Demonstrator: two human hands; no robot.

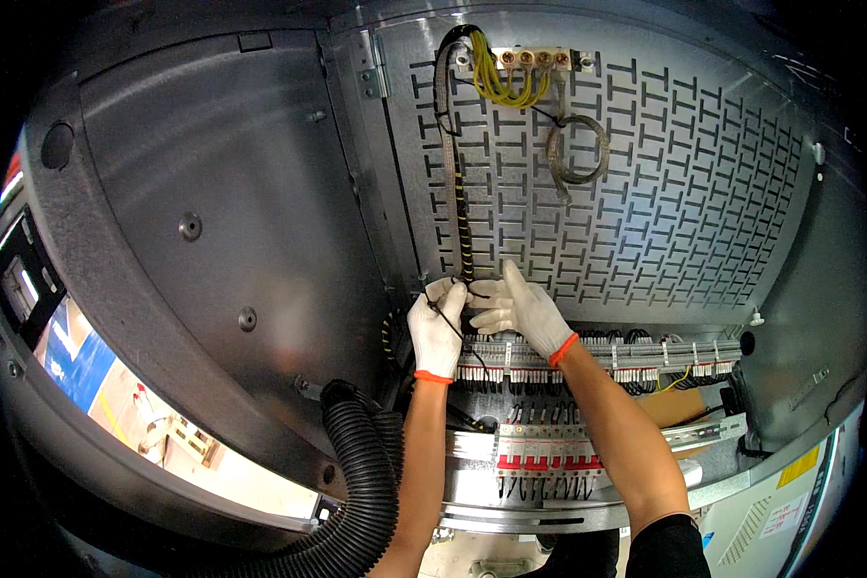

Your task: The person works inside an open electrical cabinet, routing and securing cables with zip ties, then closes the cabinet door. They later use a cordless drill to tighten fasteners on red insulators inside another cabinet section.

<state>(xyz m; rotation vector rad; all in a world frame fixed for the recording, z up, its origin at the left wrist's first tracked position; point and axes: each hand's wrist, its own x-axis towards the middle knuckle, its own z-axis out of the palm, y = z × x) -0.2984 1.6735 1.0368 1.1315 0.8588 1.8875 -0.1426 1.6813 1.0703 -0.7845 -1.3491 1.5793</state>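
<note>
Both of my hands wear white gloves with orange cuffs and meet at the lower end of a wire bundle (465, 231) banded black and yellow. My left hand (436, 326) is closed, thumb against fingers, on a thin black cable tie (451, 326) looped around the bundle. One tail of the tie hangs down past my left hand. Just to the right, my right hand (528, 310) has its fingers apart, one pointing up and the others reaching left to the bundle. Whether its fingertips touch the tie is hard to make out.
Above, yellow wires (496, 82) run to a copper terminal bar (539, 60); a coiled braided strap (578, 149) hangs from it on the slotted panel (684, 193). Below are terminal block rows (597, 356) and breakers with red switches (549, 462). A black corrugated hose (356, 472) stands left of my left forearm.
</note>
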